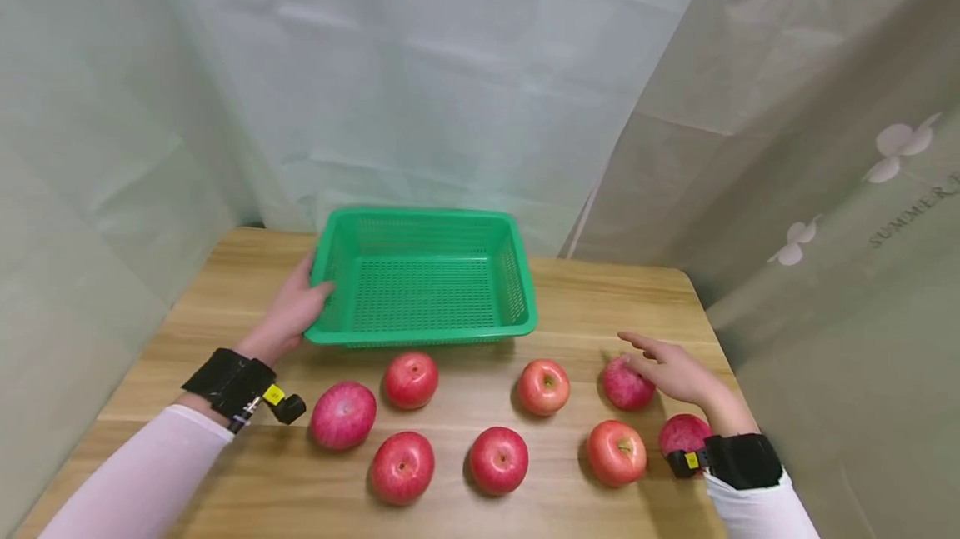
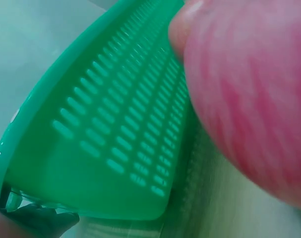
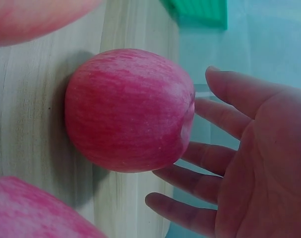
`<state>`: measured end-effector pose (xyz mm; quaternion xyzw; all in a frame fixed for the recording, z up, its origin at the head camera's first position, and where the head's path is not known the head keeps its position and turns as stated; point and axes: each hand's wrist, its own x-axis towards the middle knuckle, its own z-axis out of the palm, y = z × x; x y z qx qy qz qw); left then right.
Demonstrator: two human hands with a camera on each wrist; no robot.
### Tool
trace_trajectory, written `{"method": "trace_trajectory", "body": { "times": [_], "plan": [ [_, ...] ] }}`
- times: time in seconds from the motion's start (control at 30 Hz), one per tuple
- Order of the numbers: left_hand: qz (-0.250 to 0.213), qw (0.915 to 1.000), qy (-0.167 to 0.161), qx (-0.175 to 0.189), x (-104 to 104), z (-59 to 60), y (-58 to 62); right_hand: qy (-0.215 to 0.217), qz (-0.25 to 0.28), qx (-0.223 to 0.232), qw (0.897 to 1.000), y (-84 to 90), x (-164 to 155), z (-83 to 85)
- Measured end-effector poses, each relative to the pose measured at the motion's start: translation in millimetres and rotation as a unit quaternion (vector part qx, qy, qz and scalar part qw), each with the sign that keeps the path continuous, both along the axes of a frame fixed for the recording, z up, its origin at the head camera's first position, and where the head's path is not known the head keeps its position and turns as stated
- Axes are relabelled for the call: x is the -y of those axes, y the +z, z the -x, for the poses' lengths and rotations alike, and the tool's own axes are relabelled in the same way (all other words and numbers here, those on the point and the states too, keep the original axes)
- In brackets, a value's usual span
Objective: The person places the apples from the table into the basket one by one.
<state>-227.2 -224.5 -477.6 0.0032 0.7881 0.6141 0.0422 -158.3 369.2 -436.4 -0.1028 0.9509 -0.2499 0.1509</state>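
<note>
My left hand [image 1: 294,306] grips the left rim of a green plastic basket [image 1: 420,334], thumb on the inner side and the other fingers outside. The basket's slotted floor shows bare. In the left wrist view, dark fingers [image 2: 41,220] lie under the rim, and a large pink-red apple [image 2: 254,99] is close to the camera. My right hand [image 1: 678,372] is over a red apple [image 1: 624,389] at the right, fingers spread and extended. The right wrist view shows that apple [image 3: 128,111] on the table in front of the open palm; contact cannot be told.
Several other apples lie spread on the wooden table [image 1: 570,314], among them one [image 1: 617,452] beside the right hand's apple and one [image 1: 685,433] under the right wrist. Pale cloth [image 1: 450,89] hangs behind the table's back edge and at both sides.
</note>
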Motion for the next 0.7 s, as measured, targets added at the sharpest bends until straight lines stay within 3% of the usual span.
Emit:
{"method": "trace_trajectory", "body": {
  "times": [0.33, 0.57, 0.7],
  "plan": [
    [0.004, 0.9996, -0.026, -0.002, -32.5, 18.1, 1.2, -0.009, -0.005, 0.003, 1.0, 1.7, -2.7, -9.7],
    [0.02, 0.9994, -0.029, 0.005, -32.8, 17.1, 3.6, -0.006, 0.004, -0.003, 1.0, 5.9, 1.9, -4.0],
    [0.032, 0.9987, -0.038, -0.008, -33.2, 17.2, 6.1, -0.001, -0.002, -0.007, 1.0, 8.0, -0.7, -4.1]
  ]
}}
